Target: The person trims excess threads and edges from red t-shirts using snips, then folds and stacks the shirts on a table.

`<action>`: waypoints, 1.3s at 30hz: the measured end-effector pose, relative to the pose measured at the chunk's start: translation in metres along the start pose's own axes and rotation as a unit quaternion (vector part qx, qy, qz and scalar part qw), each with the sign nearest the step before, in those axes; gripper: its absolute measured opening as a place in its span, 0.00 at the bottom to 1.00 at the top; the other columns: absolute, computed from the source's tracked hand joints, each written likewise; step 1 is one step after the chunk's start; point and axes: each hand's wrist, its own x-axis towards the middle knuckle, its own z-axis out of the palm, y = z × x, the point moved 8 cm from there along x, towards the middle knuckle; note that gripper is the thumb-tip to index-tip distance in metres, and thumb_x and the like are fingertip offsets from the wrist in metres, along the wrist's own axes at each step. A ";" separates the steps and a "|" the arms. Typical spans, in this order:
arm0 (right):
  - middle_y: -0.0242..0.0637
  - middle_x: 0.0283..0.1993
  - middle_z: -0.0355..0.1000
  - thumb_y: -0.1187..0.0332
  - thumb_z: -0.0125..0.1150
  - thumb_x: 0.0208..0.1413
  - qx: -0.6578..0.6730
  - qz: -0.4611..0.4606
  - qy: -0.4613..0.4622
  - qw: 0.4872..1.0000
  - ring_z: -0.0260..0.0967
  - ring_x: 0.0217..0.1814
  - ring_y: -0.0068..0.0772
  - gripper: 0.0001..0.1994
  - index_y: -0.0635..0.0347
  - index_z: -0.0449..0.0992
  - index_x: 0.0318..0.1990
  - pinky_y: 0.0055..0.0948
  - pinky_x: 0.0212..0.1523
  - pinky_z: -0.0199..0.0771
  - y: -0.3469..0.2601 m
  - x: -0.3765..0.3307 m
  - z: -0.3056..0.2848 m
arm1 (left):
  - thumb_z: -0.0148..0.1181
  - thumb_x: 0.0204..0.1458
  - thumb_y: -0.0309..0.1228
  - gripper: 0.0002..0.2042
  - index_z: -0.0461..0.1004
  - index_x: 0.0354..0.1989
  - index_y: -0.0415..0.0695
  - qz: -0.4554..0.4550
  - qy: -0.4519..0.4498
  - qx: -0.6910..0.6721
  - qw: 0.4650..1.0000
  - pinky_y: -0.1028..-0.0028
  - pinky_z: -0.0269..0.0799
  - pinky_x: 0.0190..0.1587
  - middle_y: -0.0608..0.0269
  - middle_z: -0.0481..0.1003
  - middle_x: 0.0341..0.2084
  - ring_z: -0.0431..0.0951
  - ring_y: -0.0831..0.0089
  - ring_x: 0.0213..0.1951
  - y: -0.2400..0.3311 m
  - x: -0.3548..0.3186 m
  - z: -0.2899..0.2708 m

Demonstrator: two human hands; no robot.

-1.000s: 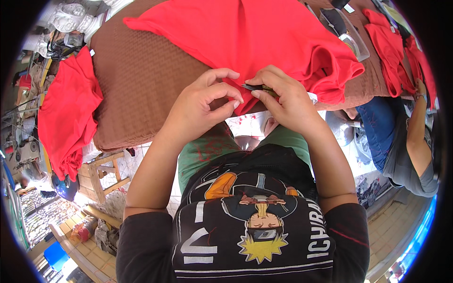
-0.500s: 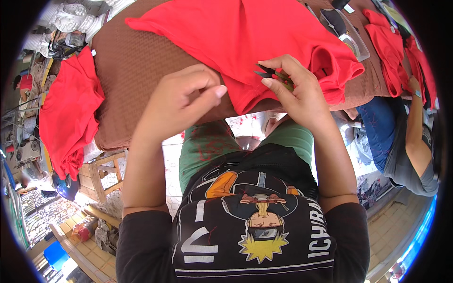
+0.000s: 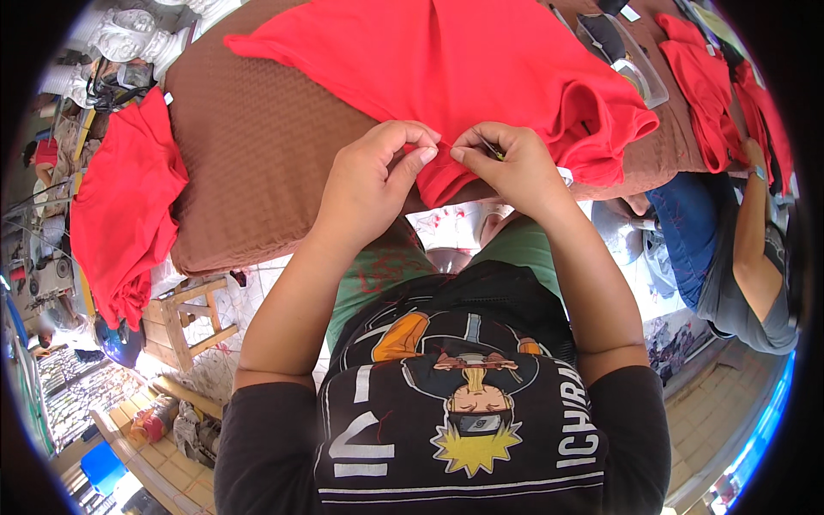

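A red garment [image 3: 463, 69] lies spread over the brown-covered table, its near edge hanging slightly over the front. Above that edge my two hands nearly meet, fingertips pinched. My left hand [image 3: 375, 176] is closed, thumb against forefinger; what it pinches is too small to make out against the red cloth. My right hand [image 3: 521, 169] also pinches thumb to forefinger, close to the left fingertips. Small thread snips [image 3: 493, 149] are tucked inside its fingers, mostly hidden, with only a thin dark part showing.
Another red garment [image 3: 129, 202] drapes over the table's left end. A clear plastic box [image 3: 650, 86] with dark items stands at the back right, beside more red garments [image 3: 699, 99]. At the right sits another person [image 3: 747, 283]. A wooden stool [image 3: 184, 322] stands below left.
My left hand has moved right and up to my right hand, its fingers now pinched. The right hand has shifted slightly left, closing its fingertips with the snips drawn back into the palm.
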 end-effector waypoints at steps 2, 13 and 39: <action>0.42 0.31 0.74 0.66 0.63 0.49 -0.011 -0.008 -0.006 1.000 0.73 0.33 0.33 0.12 0.65 0.76 0.36 0.31 0.35 0.71 -0.003 -0.001 -0.003 | 0.52 0.57 0.26 0.04 0.70 0.38 0.39 -0.007 -0.019 -0.082 0.996 0.73 0.69 0.51 0.58 0.76 0.42 0.75 0.73 0.45 -0.002 0.002 0.004; 0.38 0.37 0.69 0.66 0.60 0.51 -0.199 -0.201 0.041 0.958 0.72 0.35 0.45 0.09 0.56 0.70 0.39 0.40 0.32 0.71 -0.055 -0.024 -0.016 | 0.51 0.60 0.33 0.07 0.69 0.41 0.43 -0.074 -0.058 -0.268 0.959 0.71 0.66 0.55 0.53 0.72 0.51 0.72 0.73 0.51 -0.020 0.009 0.013; 0.38 0.35 0.68 0.71 0.60 0.48 -0.287 -0.259 0.063 0.920 0.70 0.34 0.45 0.08 0.58 0.71 0.37 0.40 0.31 0.70 -0.063 -0.030 -0.019 | 0.64 0.45 0.31 0.09 0.78 0.34 0.41 0.034 -0.018 0.246 0.969 0.67 0.68 0.46 0.60 0.72 0.39 0.73 0.61 0.43 0.028 -0.003 0.001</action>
